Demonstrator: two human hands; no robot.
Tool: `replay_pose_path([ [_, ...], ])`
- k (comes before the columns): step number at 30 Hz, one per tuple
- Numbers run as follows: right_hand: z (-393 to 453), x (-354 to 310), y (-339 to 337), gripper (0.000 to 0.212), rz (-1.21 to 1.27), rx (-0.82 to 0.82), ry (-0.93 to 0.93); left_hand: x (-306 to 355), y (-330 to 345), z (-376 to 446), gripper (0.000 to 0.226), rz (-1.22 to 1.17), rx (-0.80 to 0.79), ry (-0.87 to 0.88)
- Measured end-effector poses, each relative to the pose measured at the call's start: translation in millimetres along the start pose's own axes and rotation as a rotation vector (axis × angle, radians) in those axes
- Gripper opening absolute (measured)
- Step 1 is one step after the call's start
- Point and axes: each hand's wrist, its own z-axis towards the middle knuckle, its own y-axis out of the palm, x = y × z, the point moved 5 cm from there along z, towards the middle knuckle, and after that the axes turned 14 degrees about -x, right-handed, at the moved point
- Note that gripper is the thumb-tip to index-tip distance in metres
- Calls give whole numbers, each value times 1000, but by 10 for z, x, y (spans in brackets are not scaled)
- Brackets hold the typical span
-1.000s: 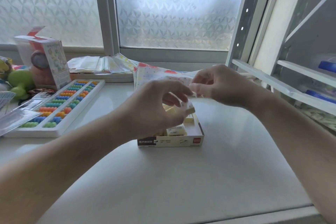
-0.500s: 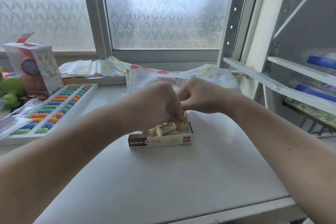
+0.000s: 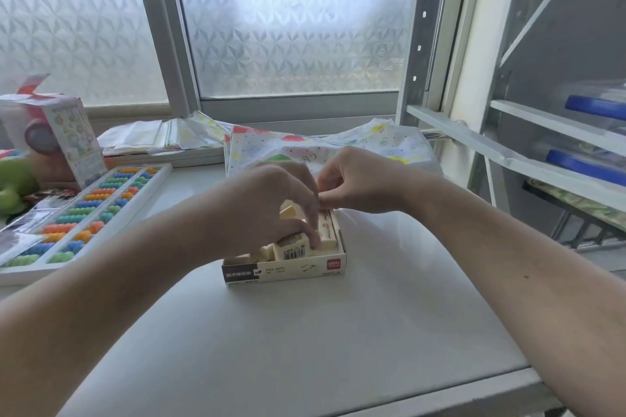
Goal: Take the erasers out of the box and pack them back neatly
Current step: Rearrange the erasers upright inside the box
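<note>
A shallow cream and brown eraser box sits in the middle of the white table. Several cream erasers lie in it, one with a barcode label tilted at the front. My left hand hovers over the box with curled fingers reaching down among the erasers; its fingertips touch the barcode eraser and one beside it. My right hand is just behind the box's right side, thumb and forefinger pinched together above an eraser standing along the right wall. What the pinch holds is hidden.
A white abacus with coloured beads lies to the left, a patterned carton behind it. Printed paper bags lie behind the box under the window. A metal shelf frame stands at the right.
Both hands have come down from above the box onto the erasers inside it. The camera has also shifted, so the box sits lower in view.
</note>
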Motion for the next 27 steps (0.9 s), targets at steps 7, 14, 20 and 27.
replay_pose_path([
  [7, -192, -65, -191, 25, -65, -15, -11, -194, 27, -93, 38, 91, -165, -224],
  [14, -209, -227, 12, 31, -130, -205, -19, -237, 71, -39, 28, 58, -154, -236],
  [20, -219, -224, 3, 24, -114, -220, -7, -254, 93, -39, 24, 12, -159, -237],
  [27, -202, -213, 17, 29, -79, -215, 1, -258, 85, -31, 29, -102, -97, -200],
])
